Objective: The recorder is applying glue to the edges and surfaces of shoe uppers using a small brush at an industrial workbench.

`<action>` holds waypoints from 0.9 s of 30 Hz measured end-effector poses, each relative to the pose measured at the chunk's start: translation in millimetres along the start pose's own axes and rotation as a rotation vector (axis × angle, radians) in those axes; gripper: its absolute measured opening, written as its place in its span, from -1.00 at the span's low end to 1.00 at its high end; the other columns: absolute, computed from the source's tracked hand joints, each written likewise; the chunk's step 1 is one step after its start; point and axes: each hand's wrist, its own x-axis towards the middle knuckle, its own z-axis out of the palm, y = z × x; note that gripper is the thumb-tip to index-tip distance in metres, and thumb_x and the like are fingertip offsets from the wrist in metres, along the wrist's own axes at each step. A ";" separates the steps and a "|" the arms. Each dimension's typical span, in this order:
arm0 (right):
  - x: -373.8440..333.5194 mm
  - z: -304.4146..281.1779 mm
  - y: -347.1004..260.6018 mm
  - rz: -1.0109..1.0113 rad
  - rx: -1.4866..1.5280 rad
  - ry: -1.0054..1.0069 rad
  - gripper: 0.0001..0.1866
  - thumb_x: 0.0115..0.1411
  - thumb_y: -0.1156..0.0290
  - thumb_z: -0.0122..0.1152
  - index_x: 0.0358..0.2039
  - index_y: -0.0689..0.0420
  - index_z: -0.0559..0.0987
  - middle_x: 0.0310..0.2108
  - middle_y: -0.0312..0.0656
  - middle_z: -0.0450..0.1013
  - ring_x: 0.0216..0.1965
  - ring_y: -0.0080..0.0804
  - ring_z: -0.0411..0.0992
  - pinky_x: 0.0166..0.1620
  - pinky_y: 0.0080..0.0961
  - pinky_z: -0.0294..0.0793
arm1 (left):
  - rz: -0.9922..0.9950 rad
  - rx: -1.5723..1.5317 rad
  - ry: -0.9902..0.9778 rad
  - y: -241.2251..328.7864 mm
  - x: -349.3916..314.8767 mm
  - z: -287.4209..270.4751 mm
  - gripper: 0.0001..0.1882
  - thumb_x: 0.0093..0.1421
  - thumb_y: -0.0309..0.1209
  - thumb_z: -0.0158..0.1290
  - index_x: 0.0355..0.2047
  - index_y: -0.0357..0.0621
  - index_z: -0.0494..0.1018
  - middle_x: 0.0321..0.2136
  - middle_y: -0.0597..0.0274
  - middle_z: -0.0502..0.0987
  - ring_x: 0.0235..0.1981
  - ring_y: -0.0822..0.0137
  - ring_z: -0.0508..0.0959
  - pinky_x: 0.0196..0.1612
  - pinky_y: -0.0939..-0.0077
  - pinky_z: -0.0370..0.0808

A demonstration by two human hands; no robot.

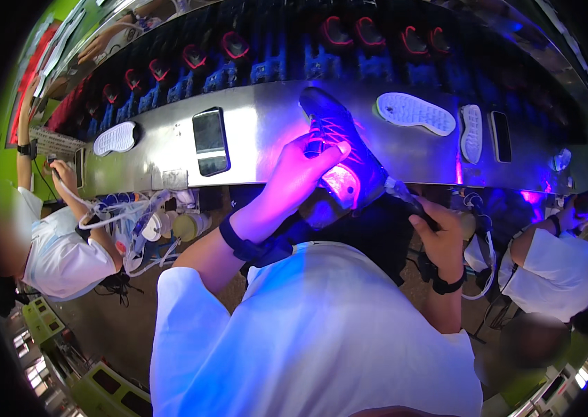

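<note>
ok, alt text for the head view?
A person's left hand holds a dark laced shoe in purple light at a metal bench; the right hand holds a brush at its edge. White soles and phones lie nearby.

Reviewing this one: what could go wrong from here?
Shoe slipping: the left hand alone grips the shoe, whose heel end reaches past the front edge of the metal table in this view; a loosened grip might drop it.

Stray stroke: the right hand holds a brush with its tip close to the heel, so a slip could smear or scrape it.
</note>
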 end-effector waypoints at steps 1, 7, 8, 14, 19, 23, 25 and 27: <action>3.3 -1.8 -8.2 -0.034 -0.074 0.024 -0.62 0.12 0.48 0.41 -0.01 0.16 0.64 -0.39 -0.08 0.54 -0.38 -0.32 0.51 -0.22 -0.47 0.45 | -0.025 -0.058 -0.006 -1.5 -2.2 0.4 -0.57 0.29 -0.22 0.21 -0.01 -0.31 0.50 -0.21 0.19 0.64 -0.18 0.38 0.64 -0.07 0.48 0.57; 25.0 -15.6 -48.7 -0.052 -0.260 -0.027 -0.59 0.08 0.52 0.39 -0.01 0.12 0.65 -0.46 -0.09 0.47 -0.45 -0.24 0.46 -0.30 -0.43 0.42 | -0.312 -0.421 -0.122 -8.4 -17.1 -15.7 -0.46 0.36 -0.04 0.08 0.01 -0.36 0.44 -0.22 0.06 0.62 -0.29 0.25 0.69 -0.14 0.37 0.68; 29.1 -14.3 -53.6 -0.059 -0.257 -0.036 -0.59 0.08 0.52 0.39 -0.01 0.12 0.65 -0.46 -0.09 0.47 -0.45 -0.24 0.46 -0.30 -0.43 0.42 | -0.307 -0.424 -0.112 -11.6 -19.9 -19.7 -0.46 0.36 -0.04 0.08 0.01 -0.36 0.44 -0.22 0.06 0.62 -0.29 0.25 0.69 -0.14 0.37 0.68; 51.2 -9.3 -85.9 -0.052 -0.310 -0.145 -0.59 0.10 0.51 0.37 0.02 0.07 0.65 -0.47 -0.10 0.45 -0.46 -0.21 0.44 -0.30 -0.44 0.41 | -0.394 -0.626 -0.041 -1.1 -43.0 -31.2 -0.45 0.36 0.02 0.05 0.08 -0.21 0.39 -0.14 0.06 0.54 -0.15 0.19 0.63 -0.06 0.15 0.66; 60.3 7.4 -93.2 -0.140 -0.304 -0.152 -0.59 0.12 0.53 0.37 0.02 0.12 0.64 -0.44 -0.09 0.50 -0.41 -0.26 0.49 -0.25 -0.44 0.45 | -0.540 -0.852 -0.093 -17.0 -50.3 -50.3 -0.53 0.37 0.01 0.04 0.11 -0.01 0.39 -0.08 0.04 0.51 -0.11 0.08 0.59 -0.04 0.13 0.66; 66.2 25.0 -81.0 -0.162 -0.225 -0.134 -0.61 0.12 0.53 0.39 0.00 0.18 0.65 -0.32 -0.09 0.60 -0.31 -0.29 0.56 -0.16 -0.46 0.51 | -0.755 -1.245 -0.232 -23.1 -57.4 -61.7 -0.39 0.31 0.05 0.06 0.15 -0.16 0.33 -0.12 -0.11 0.51 -0.15 0.03 0.60 -0.21 0.30 0.72; 67.6 32.6 -66.0 -0.213 -0.223 -0.118 -0.60 0.10 0.61 0.39 0.00 0.24 0.64 -0.27 -0.16 0.61 -0.26 -0.46 0.55 -0.14 -0.51 0.50 | -0.811 -1.461 -0.432 -37.6 -57.2 -67.0 -0.13 0.22 0.18 0.09 0.21 -0.37 0.22 -0.11 -0.29 0.48 -0.16 -0.01 0.61 -0.29 0.39 0.72; 67.1 37.7 -61.3 -0.183 -0.199 -0.113 -0.60 0.09 0.57 0.40 -0.01 0.24 0.65 -0.26 -0.11 0.61 -0.26 -0.36 0.57 -0.14 -0.48 0.52 | -0.853 -1.452 -0.406 -31.5 -59.6 -62.9 -0.28 0.28 0.09 0.02 0.14 -0.35 0.30 -0.18 -0.29 0.52 -0.24 0.02 0.64 -0.33 0.40 0.74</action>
